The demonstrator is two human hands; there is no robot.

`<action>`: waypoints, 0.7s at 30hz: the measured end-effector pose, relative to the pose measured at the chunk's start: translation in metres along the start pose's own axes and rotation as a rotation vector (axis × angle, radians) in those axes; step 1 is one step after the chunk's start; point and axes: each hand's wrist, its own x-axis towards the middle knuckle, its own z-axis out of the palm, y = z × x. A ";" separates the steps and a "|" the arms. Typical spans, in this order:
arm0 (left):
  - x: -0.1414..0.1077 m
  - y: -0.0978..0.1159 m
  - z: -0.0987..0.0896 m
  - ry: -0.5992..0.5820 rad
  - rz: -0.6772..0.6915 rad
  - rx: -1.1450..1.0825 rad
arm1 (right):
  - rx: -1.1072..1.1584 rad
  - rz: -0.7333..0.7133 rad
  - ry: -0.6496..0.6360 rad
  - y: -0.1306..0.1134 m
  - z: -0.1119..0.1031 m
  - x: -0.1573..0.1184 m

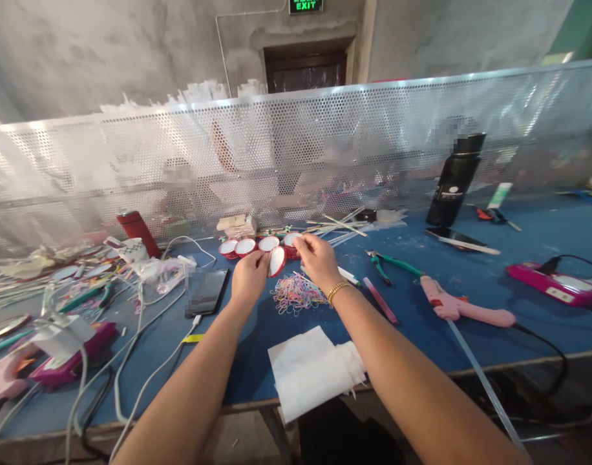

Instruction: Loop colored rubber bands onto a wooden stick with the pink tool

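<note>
Between the thumb and fingers of my left hand (250, 279) is a small round cup (276, 261) with a red rim and white inside, tilted on its side. My right hand (319, 258), with a gold bracelet at the wrist, is closed in a pinch at the edge of another red cup (291, 241). Whether its fingertips grip that cup or something small cannot be made out. Several similar red cups (245, 247) stand in a row behind my hands. Below them lies a heap of pastel rubber bands (298, 294).
White paper sheets (315, 371) lie at the front edge. To the right are a pink glue gun (463, 309), green-handled pliers (390, 263) and a black bottle (455, 184). A phone (209, 292), cables and a red bottle (138, 232) are left. A perforated metal screen (296, 148) stands behind.
</note>
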 end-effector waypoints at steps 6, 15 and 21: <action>-0.004 0.004 0.000 -0.040 -0.030 0.067 | -0.048 0.038 -0.069 0.005 0.002 -0.002; -0.005 -0.002 0.004 -0.014 -0.024 0.007 | -0.144 0.042 -0.177 0.008 0.006 -0.003; -0.006 0.001 0.003 -0.005 -0.016 0.010 | -0.235 0.087 -0.123 0.010 0.004 -0.002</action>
